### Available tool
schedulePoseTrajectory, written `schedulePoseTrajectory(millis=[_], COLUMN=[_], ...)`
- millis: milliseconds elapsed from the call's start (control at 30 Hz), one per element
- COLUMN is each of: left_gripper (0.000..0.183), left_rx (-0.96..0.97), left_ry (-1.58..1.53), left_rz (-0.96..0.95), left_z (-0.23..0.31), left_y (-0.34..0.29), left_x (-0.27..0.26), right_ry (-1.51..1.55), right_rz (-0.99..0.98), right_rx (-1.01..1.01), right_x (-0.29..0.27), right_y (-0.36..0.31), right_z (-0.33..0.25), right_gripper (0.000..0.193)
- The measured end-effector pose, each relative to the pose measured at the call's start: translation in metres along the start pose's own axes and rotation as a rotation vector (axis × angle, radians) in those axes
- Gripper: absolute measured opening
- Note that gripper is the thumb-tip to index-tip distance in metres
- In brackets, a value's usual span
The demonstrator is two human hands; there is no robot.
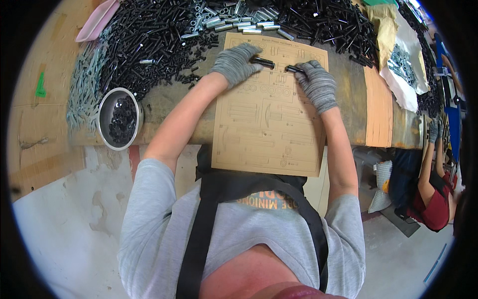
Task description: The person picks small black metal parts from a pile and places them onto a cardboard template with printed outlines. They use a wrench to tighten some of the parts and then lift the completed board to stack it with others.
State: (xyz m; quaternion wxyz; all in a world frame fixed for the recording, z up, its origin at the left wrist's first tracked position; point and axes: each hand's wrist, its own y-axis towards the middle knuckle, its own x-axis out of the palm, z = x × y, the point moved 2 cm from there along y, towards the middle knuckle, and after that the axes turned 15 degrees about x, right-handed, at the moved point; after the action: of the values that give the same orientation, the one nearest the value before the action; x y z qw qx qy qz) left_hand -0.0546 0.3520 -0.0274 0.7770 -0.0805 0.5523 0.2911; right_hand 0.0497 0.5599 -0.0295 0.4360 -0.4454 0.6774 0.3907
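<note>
Both my hands wear grey knit gloves. My left hand (236, 65) is closed on a black bolt (264, 62), which sticks out to the right from the fingertips. In my right hand (317, 85), another black bolt (294, 69) is pinched and points left toward the first; a small gap separates the two. Beneath them lies a brown cardboard sheet (244, 119) printed with outlines of hardware parts. Its lower end hangs past the table's near edge over my black apron (239, 183). The fingers partly hide both bolts.
Heaped black bolts (144, 45) and silver metal sleeves (244, 26) cover the far table. A metal bowl (103, 122) of small black parts stands at the left edge, near a pink tray (97, 21). Paper with silver pieces (401, 62) lies right. Another person (433, 204) works at far right.
</note>
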Motion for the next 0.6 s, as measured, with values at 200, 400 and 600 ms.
schedulePoseTrajectory(millis=[200, 400, 600], left_gripper=[0.035, 0.034, 0.036], left_rx=[0.036, -0.017, -0.026], left_ry=[-0.050, -0.050, -0.054], left_rz=[-0.036, -0.044, -0.033], left_z=[0.003, 0.004, 0.011], left_y=[0.008, 0.006, 0.005], left_x=[0.014, 0.016, 0.016], right_ry=[0.110, 0.130, 0.098], right_rz=[-0.047, -0.023, 0.058], right_rx=[0.000, -0.049, -0.112], right_x=[0.013, 0.014, 0.013], right_y=[0.012, 0.012, 0.009], right_z=[-0.005, -0.005, -0.011], right_gripper=[0.026, 0.026, 0.023])
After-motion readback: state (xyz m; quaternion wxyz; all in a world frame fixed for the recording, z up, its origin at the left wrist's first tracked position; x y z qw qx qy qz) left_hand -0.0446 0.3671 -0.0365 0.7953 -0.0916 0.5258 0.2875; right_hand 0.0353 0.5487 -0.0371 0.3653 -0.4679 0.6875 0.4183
